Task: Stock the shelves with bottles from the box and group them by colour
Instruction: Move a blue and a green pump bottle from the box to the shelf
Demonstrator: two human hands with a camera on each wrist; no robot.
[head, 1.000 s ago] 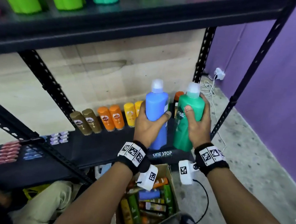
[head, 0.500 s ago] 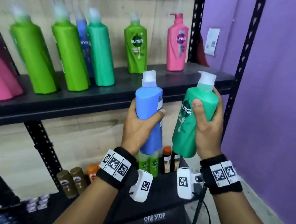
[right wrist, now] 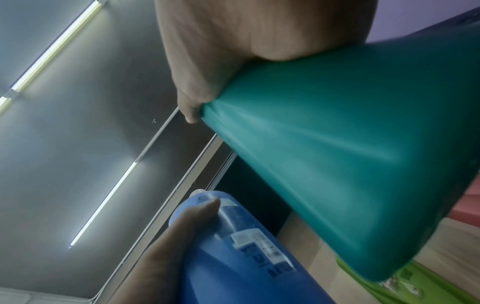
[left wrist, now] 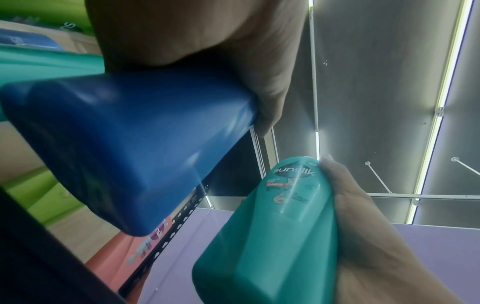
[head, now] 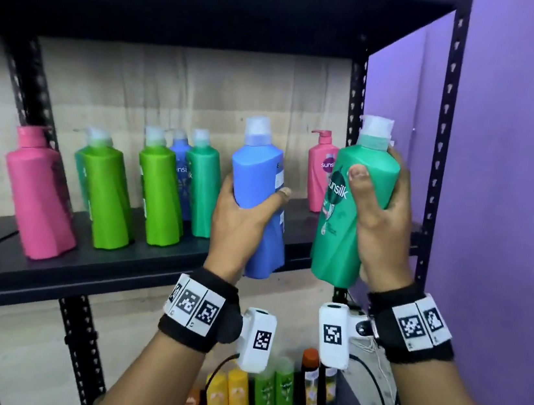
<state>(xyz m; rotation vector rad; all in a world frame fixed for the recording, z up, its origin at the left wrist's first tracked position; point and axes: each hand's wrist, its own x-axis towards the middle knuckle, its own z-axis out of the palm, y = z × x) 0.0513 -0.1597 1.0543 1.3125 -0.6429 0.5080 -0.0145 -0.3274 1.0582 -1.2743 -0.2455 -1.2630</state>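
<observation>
My left hand (head: pixel 244 213) grips a blue bottle (head: pixel 258 180) around its lower body and holds it upright in front of the black shelf (head: pixel 107 269). A teal green Sunsilk bottle (head: pixel 351 220) is held upright by my right hand (head: pixel 381 224), level with the shelf's right end. Both have white wrapped pump caps. In the left wrist view the blue bottle (left wrist: pixel 124 144) shows from below with the teal bottle (left wrist: pixel 272 236) beside it. The right wrist view shows the teal bottle (right wrist: pixel 337 174) and the blue bottle (right wrist: pixel 241 251). The box is out of view.
On the shelf stand a pink bottle (head: pixel 39 196), two lime green bottles (head: pixel 107 195), a blue bottle (head: pixel 179 173), a teal bottle (head: pixel 201 187) and a pink pump bottle (head: pixel 319 171). Small bottles (head: pixel 270 396) line the shelf below. A purple wall (head: pixel 518 167) is at the right.
Both hands have lifted the blue and teal bottles from above the box up to the upper shelf's height. My view has tilted up, so the box has dropped out of sight.
</observation>
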